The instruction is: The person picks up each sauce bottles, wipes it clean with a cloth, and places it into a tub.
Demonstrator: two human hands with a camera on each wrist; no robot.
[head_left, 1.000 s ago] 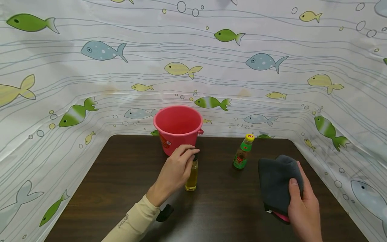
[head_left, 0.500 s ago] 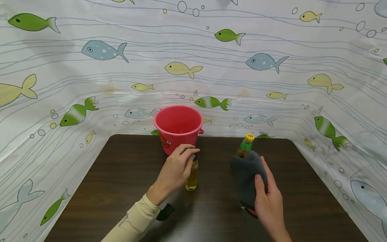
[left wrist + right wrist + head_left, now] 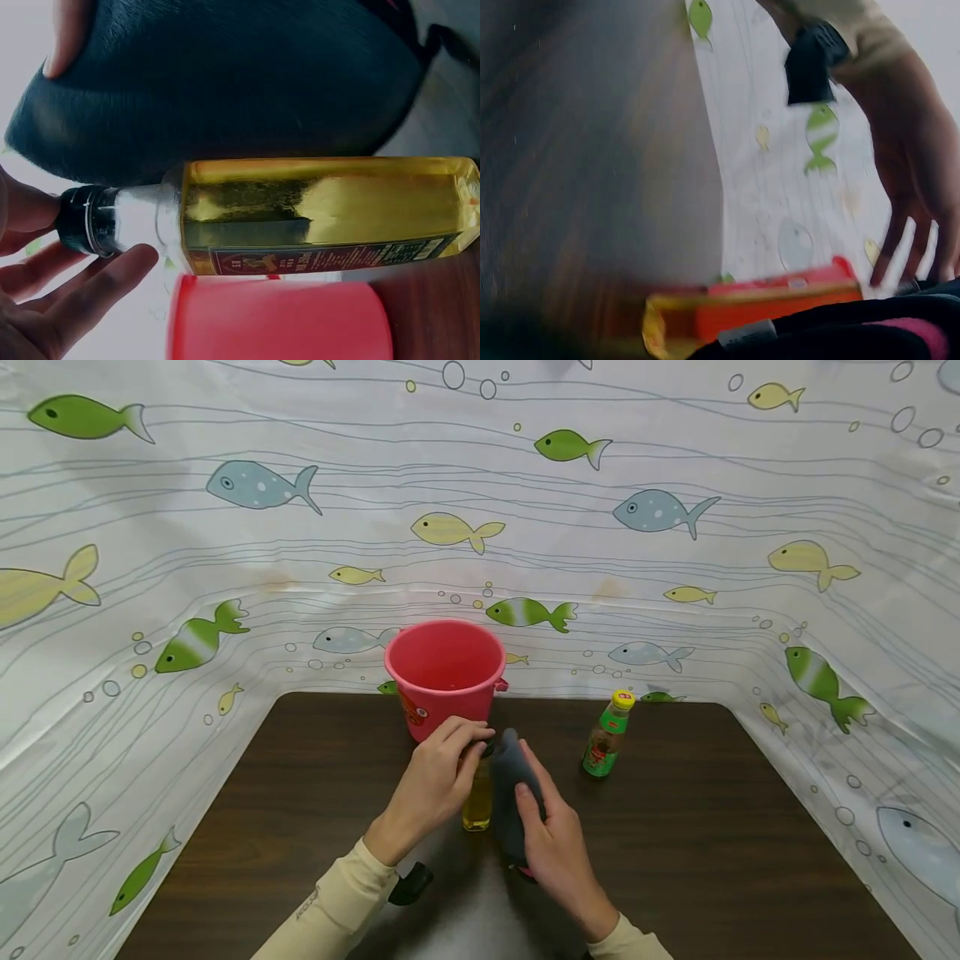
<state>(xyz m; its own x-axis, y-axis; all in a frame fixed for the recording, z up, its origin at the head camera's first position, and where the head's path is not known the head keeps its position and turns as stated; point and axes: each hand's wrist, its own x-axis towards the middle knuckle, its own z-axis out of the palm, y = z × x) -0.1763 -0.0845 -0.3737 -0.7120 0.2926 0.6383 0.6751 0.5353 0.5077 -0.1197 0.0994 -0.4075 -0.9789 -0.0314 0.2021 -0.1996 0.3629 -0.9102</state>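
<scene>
A square glass bottle of yellow oil (image 3: 476,814) stands upright on the dark table. My left hand (image 3: 429,777) pinches its black cap (image 3: 84,219) between thumb and fingers, with one finger beside the clear neck. From the right, my right hand (image 3: 558,847) grips a dark grey fleecy cloth item (image 3: 512,802), thumb on the near face. This cloth has black edging, a pink inside (image 3: 919,334) and a small white tag (image 3: 748,334). In the left wrist view it lies right along the bottle's side, covering part of the shoulder.
Close behind the oil bottle is a pink bucket (image 3: 459,700). A sauce bottle (image 3: 600,752) with a yellow cap and green labels stands at the back right of the brown table (image 3: 720,843). A fish-patterned curtain (image 3: 525,552) encloses the back and sides.
My right hand has carried the grey cloth leftwards, past the front of the sauce bottle, up to the oil bottle. My left hand has stayed on the cap.
</scene>
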